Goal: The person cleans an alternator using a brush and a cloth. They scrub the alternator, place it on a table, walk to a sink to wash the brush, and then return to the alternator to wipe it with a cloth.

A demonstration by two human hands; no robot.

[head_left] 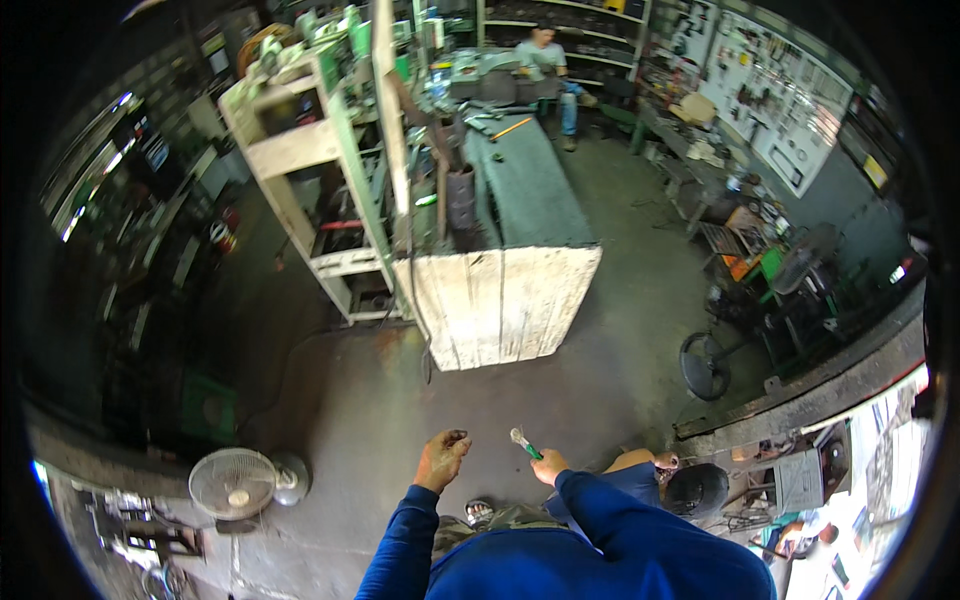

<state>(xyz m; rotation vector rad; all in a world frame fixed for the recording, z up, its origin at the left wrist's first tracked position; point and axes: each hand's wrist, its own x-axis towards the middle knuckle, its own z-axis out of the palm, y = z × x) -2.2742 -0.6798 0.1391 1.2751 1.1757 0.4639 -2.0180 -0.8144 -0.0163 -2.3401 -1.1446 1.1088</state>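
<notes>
My right hand [548, 467] is closed round the green handle of a small paintbrush [527, 446]. The pale bristle end points away from me, up and to the left. To its left, my left hand [442, 461] is raised with its fingers curled in. Something dark shows at its fingertips, either a small thing or grime; I cannot make out which. The two hands are apart, in front of my body and above the floor. Both arms are in blue sleeves.
Ahead stands a workbench [500, 305] with a pale front and green top, beside a wooden rack [300, 152]. A standing fan [232, 484] is at left. A person [543, 58] sits beyond the bench; another person [632, 478] is close at my right. A tool board [780, 95] hangs far right.
</notes>
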